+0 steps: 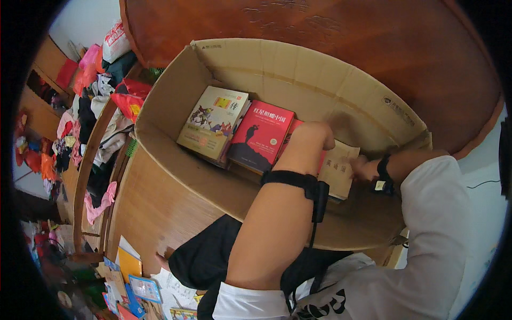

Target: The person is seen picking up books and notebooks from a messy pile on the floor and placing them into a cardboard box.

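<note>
A large cardboard box (184, 176) stands before me with stacks of books inside. An illustrated cream and gold book (214, 120) tops the leftmost stack; a red and dark book (262, 134) tops the one beside it. My left hand (318, 132) is over the box's middle, its fingers blurred and partly hidden behind the wrist. My right hand (362, 168), also blurred, is at the right edge of a tan-covered book (338, 164); whether it grips the book is unclear. More red covers show partly beneath my left forearm. Black straps circle both arms.
A brown leather-like padded panel (360, 48) rises behind the box. Piled clothes and bags (108, 120) lie at the left beyond a curved wooden rail (90, 172). Loose books and papers (146, 290) lie on the wooden surface at the lower left.
</note>
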Available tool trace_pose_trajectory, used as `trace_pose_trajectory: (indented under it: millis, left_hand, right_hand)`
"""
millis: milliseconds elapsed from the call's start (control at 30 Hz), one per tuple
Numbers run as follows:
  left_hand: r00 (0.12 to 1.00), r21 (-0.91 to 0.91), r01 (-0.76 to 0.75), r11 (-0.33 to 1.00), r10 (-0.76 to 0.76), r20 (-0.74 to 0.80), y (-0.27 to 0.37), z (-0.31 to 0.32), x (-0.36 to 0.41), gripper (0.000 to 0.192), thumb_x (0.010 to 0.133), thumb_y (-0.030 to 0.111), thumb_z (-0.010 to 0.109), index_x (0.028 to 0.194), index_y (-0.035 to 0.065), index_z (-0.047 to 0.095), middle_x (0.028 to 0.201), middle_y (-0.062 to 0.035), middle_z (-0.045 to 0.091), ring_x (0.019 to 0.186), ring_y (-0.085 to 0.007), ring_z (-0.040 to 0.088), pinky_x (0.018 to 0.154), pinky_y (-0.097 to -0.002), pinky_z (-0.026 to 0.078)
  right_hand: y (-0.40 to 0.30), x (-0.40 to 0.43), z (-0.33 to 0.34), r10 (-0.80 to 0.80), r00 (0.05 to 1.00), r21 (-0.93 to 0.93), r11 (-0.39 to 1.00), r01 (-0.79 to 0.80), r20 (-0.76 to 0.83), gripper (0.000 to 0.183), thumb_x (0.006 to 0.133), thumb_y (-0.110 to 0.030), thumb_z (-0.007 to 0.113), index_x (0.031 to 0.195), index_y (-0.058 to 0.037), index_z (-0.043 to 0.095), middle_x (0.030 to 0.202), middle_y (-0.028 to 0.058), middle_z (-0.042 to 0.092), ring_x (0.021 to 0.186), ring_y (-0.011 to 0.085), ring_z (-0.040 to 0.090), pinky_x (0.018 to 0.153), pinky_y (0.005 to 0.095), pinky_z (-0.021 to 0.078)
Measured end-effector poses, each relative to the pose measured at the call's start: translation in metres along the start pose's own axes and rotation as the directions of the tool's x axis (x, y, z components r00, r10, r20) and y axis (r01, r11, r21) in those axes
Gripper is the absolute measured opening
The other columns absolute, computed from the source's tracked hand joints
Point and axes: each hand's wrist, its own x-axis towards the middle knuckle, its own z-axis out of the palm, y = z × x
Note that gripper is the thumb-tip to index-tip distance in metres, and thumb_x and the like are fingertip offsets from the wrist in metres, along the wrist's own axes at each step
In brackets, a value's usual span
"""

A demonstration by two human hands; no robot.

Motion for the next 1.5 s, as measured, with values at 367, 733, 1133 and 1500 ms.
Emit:
trace_pose_trajectory:
  millis: [367,733,1133,1500]
  left_hand:
    - [0.991,0.073,-0.125,0.990,0.120,0.065,0.014,-0.009,-0.011,0.049,0.076,0.038,0.053,0.113,0.0066,0.059,0.122,-0.0186,0.052,0.115,-0.0307,0.048,0.095,-0.0377,0.039]
    - [0.844,-0.326,-0.302,0.896,0.092,-0.528,-0.001,-0.025,0.011,0.055,0.089,0.044,0.031,0.110,0.0015,0.058,0.114,-0.0235,0.054,0.110,-0.0369,0.050,0.095,-0.0423,0.036]
    - [0.323,-0.239,-0.781,0.578,0.046,-0.945,0.035,-0.060,-0.028,0.031,0.087,0.026,0.036,0.085,-0.0010,0.052,0.085,-0.0268,0.055,0.084,-0.0442,0.051,0.073,-0.0475,0.041]
    - [0.240,-0.025,-0.358,0.933,0.066,-0.969,0.059,-0.079,-0.121,0.026,0.082,0.025,0.047,0.082,0.0002,0.051,0.077,-0.0199,0.059,0.074,-0.0355,0.059,0.064,-0.0461,0.047]
  right_hand:
    - [0.018,0.059,-0.017,-0.099,0.968,-0.291,0.956,0.027,-0.233,0.036,0.084,-0.036,0.054,0.105,-0.0062,0.056,0.098,0.0125,0.060,0.069,0.0269,0.061,0.050,0.0403,0.0501]
    - [-0.156,-0.141,0.038,-0.616,0.690,0.534,0.755,0.380,0.380,0.024,0.087,-0.035,0.051,0.097,-0.0128,0.053,0.089,0.0026,0.055,0.078,0.0155,0.050,0.062,0.0318,0.0396]
    - [-0.196,-0.207,-0.041,-0.825,0.472,0.703,0.534,0.469,0.311,0.020,0.094,-0.027,0.041,0.100,-0.0137,0.055,0.089,-0.0042,0.056,0.077,0.0077,0.049,0.067,0.0241,0.0408]
    - [-0.188,-0.271,-0.025,-0.815,0.533,0.840,0.442,0.315,0.228,0.032,0.093,-0.039,0.035,0.110,-0.0160,0.051,0.101,-0.0027,0.056,0.089,0.0132,0.054,0.076,0.0266,0.0444]
